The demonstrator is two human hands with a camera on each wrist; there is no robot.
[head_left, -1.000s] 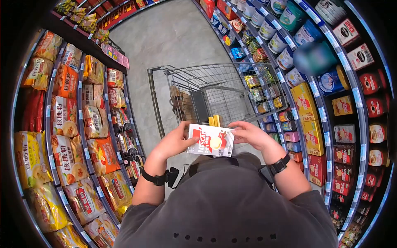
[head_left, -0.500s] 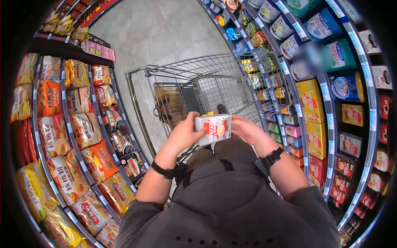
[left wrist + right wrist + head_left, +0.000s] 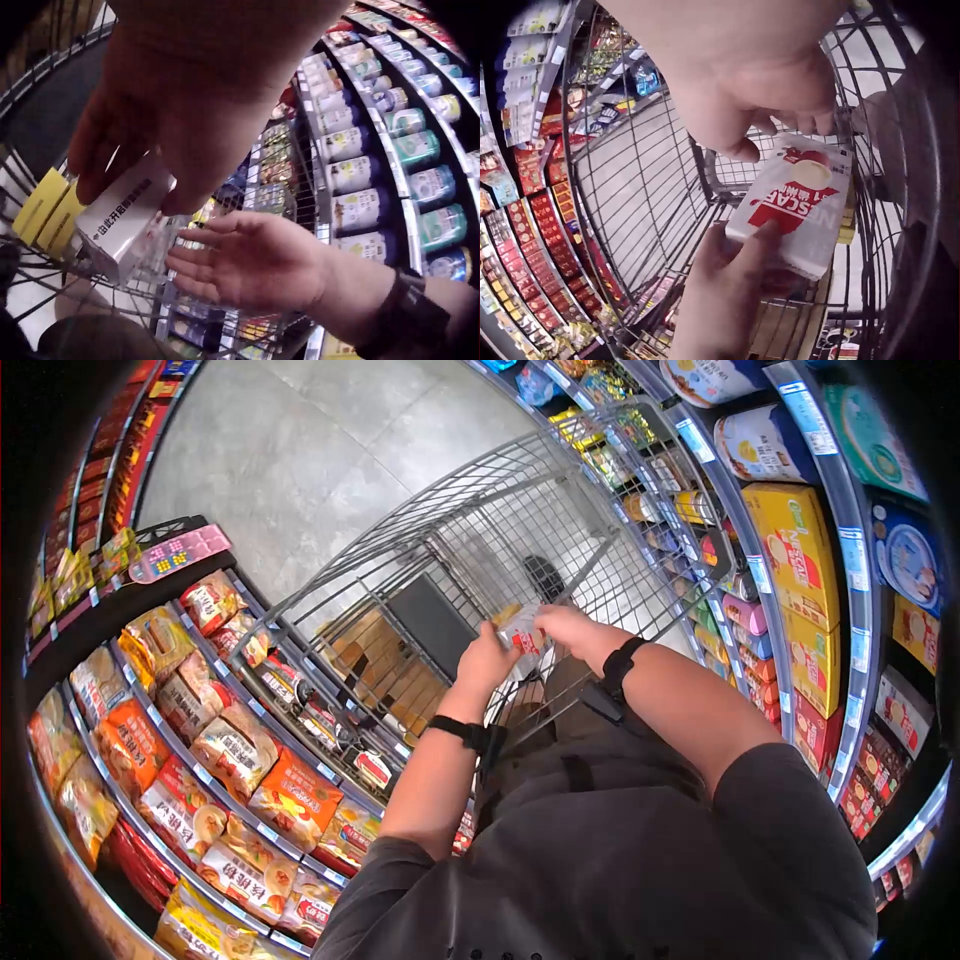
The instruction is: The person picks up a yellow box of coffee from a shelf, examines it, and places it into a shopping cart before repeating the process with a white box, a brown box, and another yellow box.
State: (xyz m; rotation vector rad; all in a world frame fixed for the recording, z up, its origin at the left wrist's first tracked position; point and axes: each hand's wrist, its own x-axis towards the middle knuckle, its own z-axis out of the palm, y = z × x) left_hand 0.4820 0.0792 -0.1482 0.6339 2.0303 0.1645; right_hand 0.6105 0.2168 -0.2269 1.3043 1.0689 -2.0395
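A white and red Nescafé box (image 3: pixel 799 202) is in my left hand (image 3: pixel 485 663), over the wire shopping cart (image 3: pixel 430 622). The left thumb lies on the printed front in the right wrist view, with the fingers behind the box. At the box's other end is my right hand (image 3: pixel 568 628). Its fingers are extended and loosely spread in the left wrist view (image 3: pixel 247 259), close beside the box and not curled round it. Two narrow yellow boxes (image 3: pixel 45 214) stand right beside the white box, partly hidden by it in the head view.
A brown item (image 3: pixel 385 660) shows through the cart's wires at the handle end. Bagged foods (image 3: pixel 240 750) fill the shelves on the left. Yellow Nescafé boxes (image 3: pixel 795 555) and large tins (image 3: pixel 765 445) line the right shelves, close to the cart's side. Grey floor (image 3: pixel 290 450) lies beyond.
Both hands have moved forward with the box, out over the cart. The box has tipped away from the head camera, and the right fingers have loosened from it. The view has turned and leaned forward.
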